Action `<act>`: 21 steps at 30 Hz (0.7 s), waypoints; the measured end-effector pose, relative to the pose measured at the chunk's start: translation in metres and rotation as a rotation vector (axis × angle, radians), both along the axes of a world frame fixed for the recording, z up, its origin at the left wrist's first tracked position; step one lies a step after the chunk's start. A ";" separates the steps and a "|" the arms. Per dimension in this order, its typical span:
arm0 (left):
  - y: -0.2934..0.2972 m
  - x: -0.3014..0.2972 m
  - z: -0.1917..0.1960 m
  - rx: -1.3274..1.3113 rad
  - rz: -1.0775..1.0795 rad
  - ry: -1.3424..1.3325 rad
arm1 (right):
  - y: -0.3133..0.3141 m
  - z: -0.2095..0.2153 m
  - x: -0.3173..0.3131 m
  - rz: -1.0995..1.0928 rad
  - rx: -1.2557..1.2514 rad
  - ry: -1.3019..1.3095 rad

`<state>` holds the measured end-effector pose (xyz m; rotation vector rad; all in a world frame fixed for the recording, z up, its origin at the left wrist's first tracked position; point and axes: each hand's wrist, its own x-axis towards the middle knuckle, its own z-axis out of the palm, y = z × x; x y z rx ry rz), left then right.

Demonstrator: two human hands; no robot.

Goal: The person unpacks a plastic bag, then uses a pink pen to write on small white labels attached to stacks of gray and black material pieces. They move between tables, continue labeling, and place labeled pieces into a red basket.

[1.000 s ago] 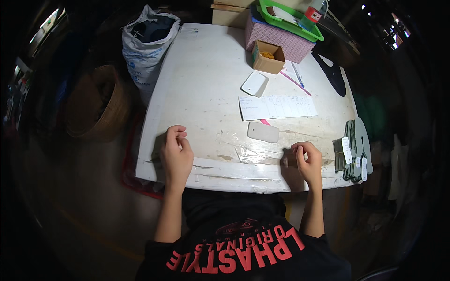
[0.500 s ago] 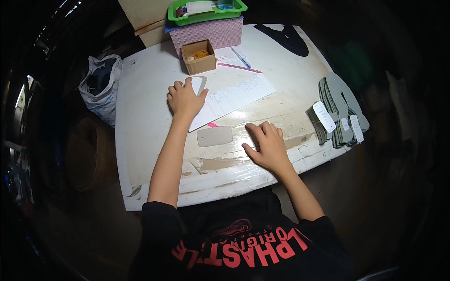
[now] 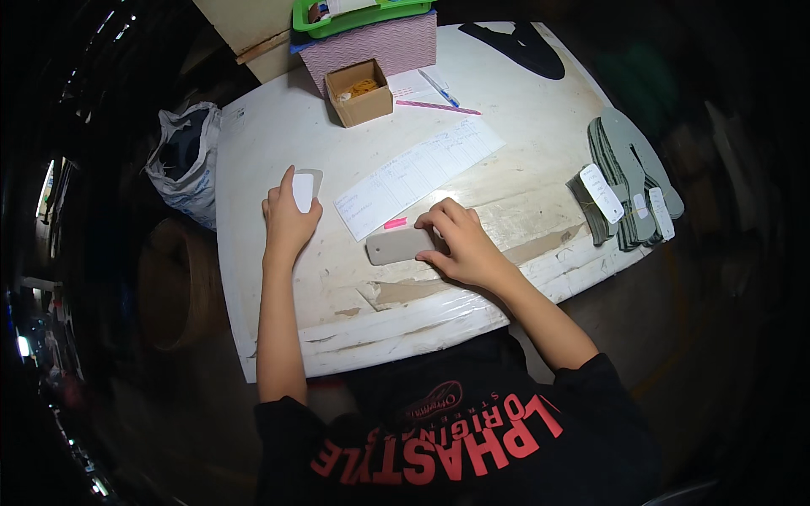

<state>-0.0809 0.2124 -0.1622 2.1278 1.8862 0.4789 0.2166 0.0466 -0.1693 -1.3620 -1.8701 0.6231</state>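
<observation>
The white counter (image 3: pixel 278 337) carries all items; its near edge is worn and chipped below both hands. Beyond the hands, at the far edge, a pink box (image 3: pixel 371 51) supports a green tray (image 3: pixel 354 17), with a small open cardboard box (image 3: pixel 359 91) in front of it. Well to the right of the right hand lies a stack of grey insole-shaped pieces (image 3: pixel 629 181) carrying white tags. A ruled paper form (image 3: pixel 418 174) lies between the two hands, with a pen (image 3: pixel 440 87) and a pink pencil (image 3: pixel 437 107) beyond it.

The hands are well apart. The left hand (image 3: pixel 288 221) is closed around a small white rounded piece (image 3: pixel 304 191), held against the counter. The right hand (image 3: pixel 464 246) rests fingers-down on a flat grey rounded piece (image 3: pixel 398 246), pressing it rather than clamping it.

Judged progress: early to middle. One piece sits under each hand and the two are not yet joined; the grey stack appears untouched.
</observation>
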 end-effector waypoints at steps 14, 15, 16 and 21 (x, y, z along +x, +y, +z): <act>-0.113 -0.013 0.024 -1.056 -0.299 -1.385 | -0.031 0.020 -0.010 0.200 0.347 0.191; -0.133 0.001 0.020 -1.079 -0.292 -1.376 | -0.027 0.021 -0.014 0.262 0.347 0.137; -0.142 0.006 0.018 -1.238 -0.424 -1.433 | -0.023 0.022 -0.016 0.326 0.353 0.086; -0.162 0.016 0.000 -1.156 -0.352 -1.610 | 0.010 0.023 -0.016 0.313 0.257 -0.090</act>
